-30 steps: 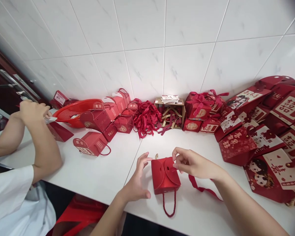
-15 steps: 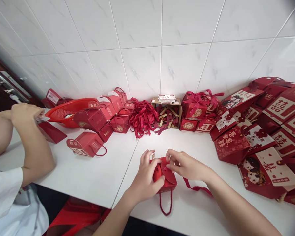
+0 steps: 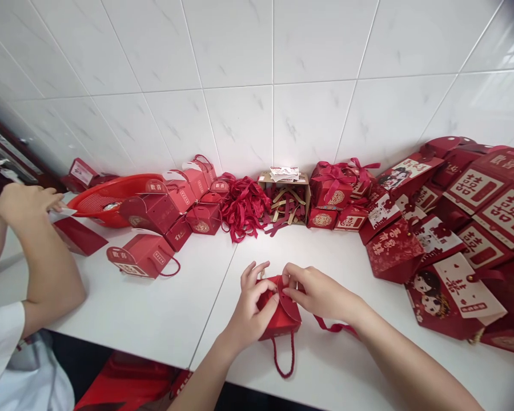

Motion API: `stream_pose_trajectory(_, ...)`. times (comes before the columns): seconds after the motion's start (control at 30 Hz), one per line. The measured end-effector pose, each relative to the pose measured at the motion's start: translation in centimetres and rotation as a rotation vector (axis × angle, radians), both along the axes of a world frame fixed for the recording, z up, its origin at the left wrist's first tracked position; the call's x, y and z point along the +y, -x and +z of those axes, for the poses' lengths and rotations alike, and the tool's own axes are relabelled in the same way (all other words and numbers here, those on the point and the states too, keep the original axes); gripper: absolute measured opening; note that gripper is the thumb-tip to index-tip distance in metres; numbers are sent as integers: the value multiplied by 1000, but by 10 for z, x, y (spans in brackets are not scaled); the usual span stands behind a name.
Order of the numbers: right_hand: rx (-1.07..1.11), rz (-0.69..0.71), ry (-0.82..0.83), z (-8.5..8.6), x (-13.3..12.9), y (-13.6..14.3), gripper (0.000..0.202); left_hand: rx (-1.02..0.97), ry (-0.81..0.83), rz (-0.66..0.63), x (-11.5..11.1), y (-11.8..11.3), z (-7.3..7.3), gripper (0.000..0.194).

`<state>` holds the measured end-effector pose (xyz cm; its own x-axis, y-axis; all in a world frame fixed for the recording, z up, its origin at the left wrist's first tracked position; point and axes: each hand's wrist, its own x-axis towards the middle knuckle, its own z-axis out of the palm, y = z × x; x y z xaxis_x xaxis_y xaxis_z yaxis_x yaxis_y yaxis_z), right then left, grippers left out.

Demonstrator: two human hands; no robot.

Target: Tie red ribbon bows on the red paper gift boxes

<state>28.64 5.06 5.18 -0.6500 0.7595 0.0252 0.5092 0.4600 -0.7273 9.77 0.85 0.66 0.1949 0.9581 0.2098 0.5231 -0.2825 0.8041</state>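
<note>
A small red gift box (image 3: pixel 289 327) stands on the table before me, with a dark red cord handle (image 3: pixel 292 365) hanging toward the near edge. My left hand (image 3: pixel 253 307) is around the left side of the box, thumb and forefinger brought together at its top flap. From the right, my right hand (image 3: pixel 319 291) is closed in a pinch against the same flap, its fingertips close to the left ones. A red ribbon (image 3: pixel 334 326) trails from under the right hand onto the table. The part of the ribbon at the fingertips is mostly hidden.
Behind the box lie a heap of red ribbons (image 3: pixel 245 208) and an open carton (image 3: pixel 304 194) of strips. Gift boxes (image 3: pixel 141 254) stand left; bow-tied boxes (image 3: pixel 332 185) and larger boxes (image 3: pixel 445 285) stand right. A co-worker's arm (image 3: pixel 47 257) is near a red basket (image 3: pixel 107 197).
The view has shifted slightly, so most things sit further left. My left thumb and forefinger have closed together at the flap. The pink ribbon end at my right fingertips shows less.
</note>
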Motion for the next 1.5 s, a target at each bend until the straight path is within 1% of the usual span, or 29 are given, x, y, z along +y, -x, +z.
stream_pose_trajectory(0.07,-2,-5,-11,1,0,-1,9,1,-23,28,1,0,-1,11)
stream_pose_trajectory(0.17,31,-20,-85,1,1,-3,6,5,-91,66,1,-1,2,11)
stream_pose_trajectory(0.23,104,-21,-117,1,3,-2,15,-30,-138,89,1,-1,8,12)
stream_pose_trajectory(0.3,227,17,-77,0,5,1,26,-123,-148,96,0,-1,18,12)
stream_pose_trajectory(0.33,296,50,-38,0,6,3,26,-184,-133,83,-1,-1,23,12)
stream_pose_trajectory(0.4,416,123,47,0,6,8,20,-287,-99,43,-5,0,33,12)
stream_pose_trajectory(0.47,491,155,111,2,4,10,20,-307,-92,50,-12,1,39,12)
stream_pose_trajectory(0.5,516,148,141,5,2,9,22,-290,-99,83,-15,2,39,13)
stream_pose_trajectory(0.57,553,109,190,10,-2,3,25,-239,-100,176,-23,4,35,13)
stream_pose_trajectory(0.63,569,71,197,16,-6,-4,26,-224,-72,243,-29,5,25,13)
stream_pose_trajectory(0.7,535,54,115,19,-9,-9,23,-262,-38,255,-33,4,15,13)
stream_pose_trajectory(0.73,490,56,48,20,-9,-10,21,-292,-28,247,-34,3,12,13)
stream_pose_trajectory(0.77,430,65,-22,20,-10,-10,23,-325,-27,237,-35,1,10,13)
stream_pose_trajectory(0.87,212,111,-178,14,-10,-5,40,-417,-34,253,-36,-2,11,12)
stream_pose_trajectory(0.97,62,95,-257,4,-11,5,39,-458,-34,337,-37,1,17,12)
stream_pose_trajectory(1.07,15,49,-316,-6,-14,14,32,-425,-45,372,-40,5,17,13)
stream_pose_trajectory(1.17,79,56,-345,-10,-16,21,19,-406,-25,391,-44,5,11,15)
stream_pose_trajectory(1.23,199,48,-317,-9,-16,22,19,-441,-11,430,-48,2,4,10)
stream_pose_trajectory(1.27,272,40,-278,-6,-16,22,19,-456,-15,445,-49,0,1,11)
stream_pose_trajectory(1.3,344,30,-226,-4,-16,22,19,-455,-30,449,-50,-1,-2,16)
stream_pose_trajectory(1.37,456,18,-115,1,-15,19,19,-383,-77,424,-50,-4,-8,28)
stream_pose_trajectory(1.43,533,-19,-40,4,-13,14,18,-266,-124,388,-49,-6,-11,31)
stream_pose_trajectory(1.5,590,-79,-2,7,-12,7,14,-212,-160,399,-47,-8,-13,29)
